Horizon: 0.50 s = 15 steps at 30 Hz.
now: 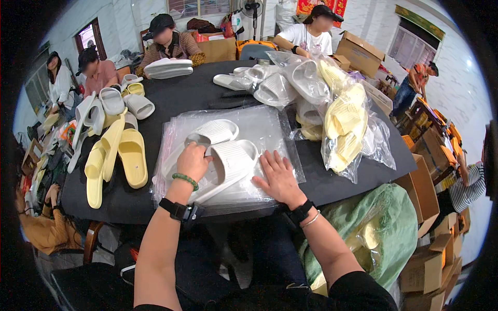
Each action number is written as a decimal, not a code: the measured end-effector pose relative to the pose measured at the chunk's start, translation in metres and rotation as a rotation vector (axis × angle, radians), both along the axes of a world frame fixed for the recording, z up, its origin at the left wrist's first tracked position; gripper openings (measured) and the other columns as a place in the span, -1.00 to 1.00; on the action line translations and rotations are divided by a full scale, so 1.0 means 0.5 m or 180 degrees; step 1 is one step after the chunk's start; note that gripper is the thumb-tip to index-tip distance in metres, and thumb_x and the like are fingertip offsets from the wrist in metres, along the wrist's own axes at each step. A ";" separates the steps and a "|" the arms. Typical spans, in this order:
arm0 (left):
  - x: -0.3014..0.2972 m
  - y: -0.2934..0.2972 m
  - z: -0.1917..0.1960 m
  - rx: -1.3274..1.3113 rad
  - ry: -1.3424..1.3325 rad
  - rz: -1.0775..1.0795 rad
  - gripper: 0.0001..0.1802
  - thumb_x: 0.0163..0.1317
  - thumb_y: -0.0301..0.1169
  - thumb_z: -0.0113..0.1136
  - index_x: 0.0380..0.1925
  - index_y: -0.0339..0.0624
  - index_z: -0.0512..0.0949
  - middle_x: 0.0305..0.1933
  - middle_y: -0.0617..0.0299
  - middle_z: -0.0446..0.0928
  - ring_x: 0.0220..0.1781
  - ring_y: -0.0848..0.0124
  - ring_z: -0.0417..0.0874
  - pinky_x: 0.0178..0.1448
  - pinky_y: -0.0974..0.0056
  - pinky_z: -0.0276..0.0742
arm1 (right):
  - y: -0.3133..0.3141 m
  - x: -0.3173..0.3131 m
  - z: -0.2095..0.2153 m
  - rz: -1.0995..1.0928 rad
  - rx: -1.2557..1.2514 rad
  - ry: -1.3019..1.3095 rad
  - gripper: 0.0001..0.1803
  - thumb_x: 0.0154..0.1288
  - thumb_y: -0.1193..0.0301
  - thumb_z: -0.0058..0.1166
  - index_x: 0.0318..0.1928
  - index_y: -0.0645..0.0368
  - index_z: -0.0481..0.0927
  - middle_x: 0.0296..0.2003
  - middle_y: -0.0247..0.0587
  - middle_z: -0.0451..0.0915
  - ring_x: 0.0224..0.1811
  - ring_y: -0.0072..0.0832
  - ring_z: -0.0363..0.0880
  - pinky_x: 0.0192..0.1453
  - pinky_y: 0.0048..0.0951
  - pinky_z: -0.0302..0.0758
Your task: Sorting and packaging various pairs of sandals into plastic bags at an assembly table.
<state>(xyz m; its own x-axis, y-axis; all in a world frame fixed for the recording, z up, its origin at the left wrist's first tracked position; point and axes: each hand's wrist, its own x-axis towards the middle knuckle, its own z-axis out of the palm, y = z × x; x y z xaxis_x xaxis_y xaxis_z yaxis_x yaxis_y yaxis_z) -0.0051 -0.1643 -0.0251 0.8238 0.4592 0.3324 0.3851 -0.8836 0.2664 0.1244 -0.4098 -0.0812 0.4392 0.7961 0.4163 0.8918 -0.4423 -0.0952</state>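
A pair of white-grey slippers (228, 166) lies on a stack of clear plastic bags (171, 135) at the table's near edge. My left hand (192, 163), with a green bead bracelet at its wrist, is closed at the heel side of the pair, gripping a slipper; its fingertips are partly hidden. Flat on the bags, just right of the slippers, lies my right hand (276, 173), fingers spread and holding nothing. I cannot tell whether the pair is on top of the uppermost bag or partly inside it.
Loose yellow slippers (133, 155) and grey slippers (111, 101) stand at the left. Bagged slippers (345, 124) are heaped at the right. A green sack (384, 228) and cardboard boxes (423, 186) flank the table's right side. Several people sit or work around.
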 end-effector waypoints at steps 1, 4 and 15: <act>0.000 -0.001 0.001 0.0012 -0.0002 0.0014 -0.72 0.04 -0.27 0.40 -0.42 -0.28 0.64 -0.20 -0.07 0.56 -0.14 0.01 0.64 -0.08 0.02 0.58 | -0.001 0.000 0.001 -0.0005 0.0004 0.0002 -0.23 0.38 -0.08 -0.09 0.31 0.32 0.32 0.37 0.11 0.25 0.45 0.04 0.14 0.47 0.08 0.05; -0.001 0.000 -0.002 0.0053 0.0007 0.0032 -0.72 0.04 -0.26 0.40 -0.42 -0.28 0.64 -0.20 -0.06 0.57 -0.14 0.01 0.64 -0.09 0.02 0.58 | 0.000 -0.001 0.002 0.0028 0.0049 -0.0015 -0.24 0.39 -0.08 -0.10 0.31 0.32 0.32 0.37 0.12 0.26 0.45 0.04 0.14 0.47 0.08 0.06; 0.002 -0.006 -0.002 0.0097 -0.0007 0.0033 -0.73 0.06 -0.27 0.39 -0.43 -0.28 0.65 -0.21 -0.08 0.56 -0.14 0.01 0.64 -0.08 0.02 0.57 | 0.000 0.000 0.002 -0.0017 -0.0055 0.0015 -0.22 0.40 -0.11 -0.15 0.32 0.32 0.33 0.38 0.11 0.25 0.47 0.03 0.11 0.48 0.07 0.04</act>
